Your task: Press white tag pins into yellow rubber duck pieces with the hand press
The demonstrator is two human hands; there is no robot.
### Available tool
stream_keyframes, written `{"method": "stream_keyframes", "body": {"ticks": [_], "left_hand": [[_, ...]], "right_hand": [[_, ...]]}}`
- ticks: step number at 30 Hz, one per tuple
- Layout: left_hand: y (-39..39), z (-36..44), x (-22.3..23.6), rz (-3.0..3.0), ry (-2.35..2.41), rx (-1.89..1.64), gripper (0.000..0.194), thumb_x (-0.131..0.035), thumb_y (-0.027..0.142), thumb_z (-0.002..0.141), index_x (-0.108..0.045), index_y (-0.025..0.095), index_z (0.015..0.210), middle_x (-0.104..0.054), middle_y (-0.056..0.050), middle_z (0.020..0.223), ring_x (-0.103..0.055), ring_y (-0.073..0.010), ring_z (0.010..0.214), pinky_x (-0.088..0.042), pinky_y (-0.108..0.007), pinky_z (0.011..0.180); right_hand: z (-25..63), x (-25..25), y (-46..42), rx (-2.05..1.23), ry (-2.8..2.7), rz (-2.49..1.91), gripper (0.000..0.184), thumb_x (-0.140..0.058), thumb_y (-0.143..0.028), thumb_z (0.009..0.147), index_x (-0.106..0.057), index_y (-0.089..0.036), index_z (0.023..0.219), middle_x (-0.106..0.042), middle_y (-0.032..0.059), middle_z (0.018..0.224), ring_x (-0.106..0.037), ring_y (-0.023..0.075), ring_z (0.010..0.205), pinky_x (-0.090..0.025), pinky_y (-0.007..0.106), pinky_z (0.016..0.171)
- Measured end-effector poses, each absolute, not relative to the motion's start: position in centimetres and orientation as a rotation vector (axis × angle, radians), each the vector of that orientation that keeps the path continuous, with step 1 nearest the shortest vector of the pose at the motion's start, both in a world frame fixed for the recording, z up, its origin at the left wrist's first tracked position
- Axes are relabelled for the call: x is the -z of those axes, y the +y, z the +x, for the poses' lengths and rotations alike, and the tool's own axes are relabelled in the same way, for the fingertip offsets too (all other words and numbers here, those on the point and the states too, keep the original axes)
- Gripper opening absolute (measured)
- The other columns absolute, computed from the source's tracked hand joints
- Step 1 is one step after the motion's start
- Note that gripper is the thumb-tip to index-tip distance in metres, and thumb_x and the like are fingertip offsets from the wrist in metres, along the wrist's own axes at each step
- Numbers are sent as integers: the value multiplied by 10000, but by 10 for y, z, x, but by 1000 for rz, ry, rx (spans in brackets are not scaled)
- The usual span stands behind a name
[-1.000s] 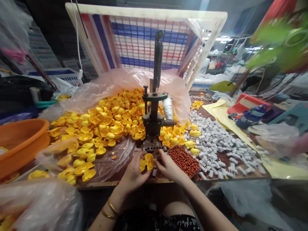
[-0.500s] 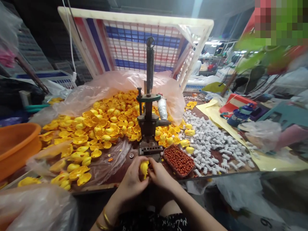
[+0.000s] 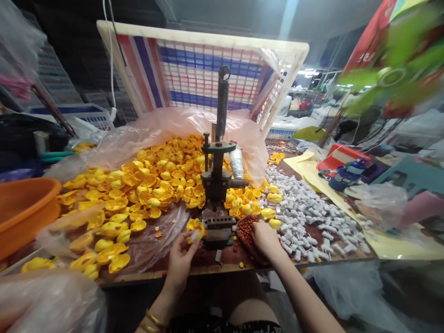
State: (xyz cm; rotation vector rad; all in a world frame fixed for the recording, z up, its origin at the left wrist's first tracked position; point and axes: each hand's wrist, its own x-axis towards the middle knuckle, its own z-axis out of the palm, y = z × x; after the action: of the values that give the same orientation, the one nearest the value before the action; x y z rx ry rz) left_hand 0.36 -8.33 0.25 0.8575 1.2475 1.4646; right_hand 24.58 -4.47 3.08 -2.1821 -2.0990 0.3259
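Note:
My left hand (image 3: 182, 252) pinches a yellow plastic shell (image 3: 195, 226), its hollow side up and a small whitish piece at its near edge. It is just left of the base of a black hand press (image 3: 218, 185). My right hand (image 3: 265, 238) is over a tray of small red-brown beads (image 3: 245, 230), fingers bent together and down into them. Its fingertips are hidden, so I cannot make out what they hold. A small grey block (image 3: 218, 255) lies on the table in front of the press.
Behind and left of the press spreads a heap of yellow shells (image 3: 163, 173). Many grey blocks (image 3: 305, 212) cover the table's right side. An orange tub (image 3: 27, 208) stands far left. A white crate (image 3: 204, 34) leans at the back, and a green fan (image 3: 395, 74) is upper right.
My hands were together around a yellow piece in front of the press. They have parted: the left moved slightly left with a shell, the right moved right to the bead tray.

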Motion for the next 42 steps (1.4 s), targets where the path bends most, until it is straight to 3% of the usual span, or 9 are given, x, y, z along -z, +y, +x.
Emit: {"method": "stream_keyframes", "body": {"ticks": [6, 14, 20, 24, 29, 37, 42], "left_hand": [[-77, -1, -11, 692, 1204, -1454, 468, -853, 414, 523, -634, 140, 833, -696, -25, 719, -642, -151, 641, -520, -253, 606], [-71, -16, -10, 550, 1166, -1521, 488, -871, 364, 503, -708, 143, 906, -740, -56, 892, -675, -162, 792, -521, -257, 770], [-73, -8, -15, 559, 1101, -1473, 435, -853, 351, 545, -720, 137, 899, -738, -77, 928, -677, -176, 768, -538, -279, 733], [-74, 10, -20, 531, 1077, -1421, 399, -864, 345, 528, -728, 124, 832, -734, -91, 921, -669, -165, 737, -539, -273, 694], [-74, 24, -24, 493, 1008, -1386, 370, -868, 336, 532, -737, 143, 818, -726, -66, 917, -670, -154, 746, -540, -276, 705], [-78, 24, -25, 495, 980, -1372, 369, -866, 339, 543, -742, 140, 828, -726, -67, 882, -657, -144, 724, -529, -273, 707], [-69, 22, -14, 647, 1067, -1382, 411, -829, 393, 579, -742, 137, 889, -725, -100, 963, -659, -193, 794, -519, -330, 768]], "right_hand": [[256, -25, -37, -431, -2246, -2218, 236, -443, -116, 859, -666, -95, 933, -694, 183, 982, -661, 250, 926, -423, 289, 731], [264, -30, -34, -499, -2330, -2147, 153, -528, -129, 797, -670, -141, 850, -719, 135, 922, -675, 242, 881, -388, 265, 657], [263, -37, -37, -398, -2158, -2122, 185, -509, -218, 834, -675, -157, 886, -716, 115, 888, -664, 222, 825, -398, 262, 664], [233, -43, -47, -558, -1889, -1689, 150, -561, -246, 817, -703, -199, 829, -717, 60, 828, -648, 186, 766, -437, 246, 681], [180, -39, -62, -751, -1694, -1172, 133, -610, -271, 807, -722, -203, 820, -687, 33, 721, -589, 152, 612, -442, 244, 585], [166, -32, -66, -915, -1446, -1164, 120, -655, -294, 766, -728, -198, 770, -708, 32, 712, -619, 165, 633, -486, 271, 627], [160, -26, -55, -1030, -1426, -1229, 137, -644, -293, 781, -708, -187, 721, -719, 44, 723, -649, 188, 689, -496, 274, 658]]}}
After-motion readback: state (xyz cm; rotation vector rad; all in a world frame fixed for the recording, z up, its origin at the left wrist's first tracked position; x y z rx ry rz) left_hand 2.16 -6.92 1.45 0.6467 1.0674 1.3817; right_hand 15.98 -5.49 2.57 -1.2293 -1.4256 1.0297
